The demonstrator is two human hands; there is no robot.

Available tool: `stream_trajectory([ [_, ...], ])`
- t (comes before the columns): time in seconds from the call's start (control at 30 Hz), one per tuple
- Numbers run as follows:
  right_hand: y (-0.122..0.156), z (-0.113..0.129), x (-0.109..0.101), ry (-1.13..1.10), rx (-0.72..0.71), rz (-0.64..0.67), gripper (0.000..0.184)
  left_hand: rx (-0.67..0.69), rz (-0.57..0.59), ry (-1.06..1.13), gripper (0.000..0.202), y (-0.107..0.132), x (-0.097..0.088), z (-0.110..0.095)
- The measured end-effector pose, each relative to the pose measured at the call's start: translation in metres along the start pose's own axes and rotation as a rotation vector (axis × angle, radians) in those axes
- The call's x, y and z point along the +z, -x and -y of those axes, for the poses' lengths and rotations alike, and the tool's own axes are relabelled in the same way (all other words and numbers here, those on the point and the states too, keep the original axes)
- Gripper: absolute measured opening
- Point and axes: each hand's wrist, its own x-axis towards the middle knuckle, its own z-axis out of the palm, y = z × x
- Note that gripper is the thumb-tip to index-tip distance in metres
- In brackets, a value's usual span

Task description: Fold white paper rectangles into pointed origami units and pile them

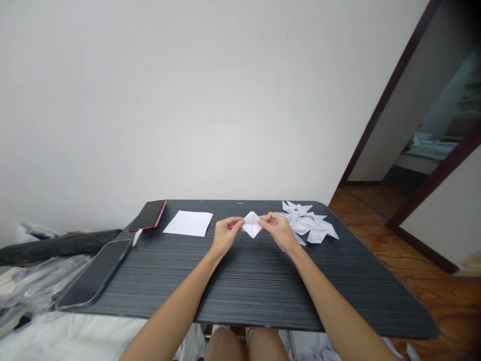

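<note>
A small folded piece of white paper, diamond-shaped with a crease across it, is held between both hands above the dark table. My left hand pinches its left corner between thumb and fingers. At the opposite corner, my right hand grips the paper the same way. Just beyond the right hand lies a pile of folded white paper pieces with pointed ends. To the left of my left hand rests a stack of flat white paper sheets.
The dark striped table stands against a white wall. On its left side lie a phone and a black device with a red edge, which has a white plug at it. Plastic-wrapped items sit beyond the left edge.
</note>
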Motion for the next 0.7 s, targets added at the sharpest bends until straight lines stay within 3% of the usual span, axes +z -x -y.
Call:
stream_trajectory([
  [0.2,-0.001,0.000,-0.001,-0.011,0.023,-0.009,0.029,0.010,0.059,-0.038,0.034,0.000,-0.001,-0.004],
  [0.4,0.002,0.004,-0.001,0.036,0.034,0.097,0.028,0.038,0.146,-0.132,0.023,0.003,-0.001,-0.005],
  [0.7,0.004,0.005,-0.005,0.043,0.051,0.246,0.017,0.030,0.147,-0.043,0.021,-0.004,-0.003,0.003],
])
